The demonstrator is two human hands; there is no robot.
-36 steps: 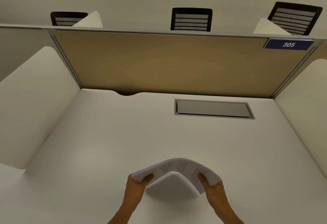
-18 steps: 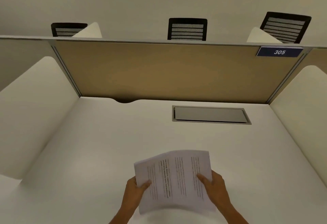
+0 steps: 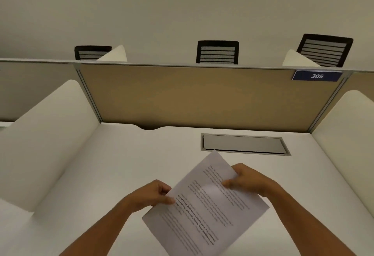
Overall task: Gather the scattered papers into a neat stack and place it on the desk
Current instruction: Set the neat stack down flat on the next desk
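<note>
A stack of white printed papers [image 3: 204, 211] is held above the white desk [image 3: 121, 164], turned diagonally with one corner pointing away from me. My left hand [image 3: 150, 194] pinches the stack's left edge between thumb and fingers. My right hand [image 3: 249, 179] grips its upper right edge, thumb on the printed face. How many sheets are in the stack cannot be told. No loose sheets lie on the desk in view.
A grey cable hatch [image 3: 243, 144] is set into the desk behind the papers. A tan partition [image 3: 202, 97] with a blue "305" plate [image 3: 317, 76] closes the back; white side dividers [image 3: 46, 134] flank the desk. Black chair backs [image 3: 217, 52] show beyond.
The papers went from bowed and edge-on to face-up, then rotated diagonally. Both hands rose and moved forward, keeping hold. The view tilted downward slightly.
</note>
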